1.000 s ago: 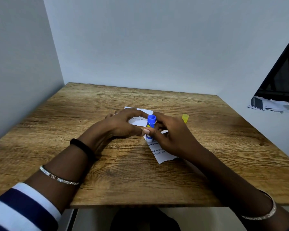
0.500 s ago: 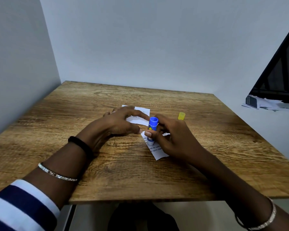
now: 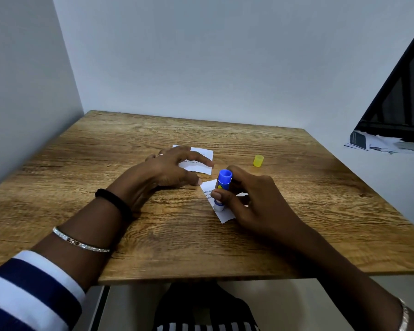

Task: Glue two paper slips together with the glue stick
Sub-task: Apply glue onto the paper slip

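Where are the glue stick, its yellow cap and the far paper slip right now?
glue stick (image 3: pixel 222 187): head view, on the blue barrel.
yellow cap (image 3: pixel 258 160): head view, on its side wall.
far paper slip (image 3: pixel 201 166): head view, on the bare white part by the fingers.

We read only scraps of print. On the far white paper slip (image 3: pixel 197 161), lying on the wooden tabletop (image 3: pixel 296 199) and partly covered by our left hand (image 3: pixel 167 172), one line shows a word that looks like "winder", with letters after it too small for us to tell. On the near white paper slip (image 3: pixel 209 194), beside the blue glue stick (image 3: pixel 222 188), we see line fragments "ional" and "os"; the other letters are hidden or blurred. The glue stick's yellow label is unreadable.
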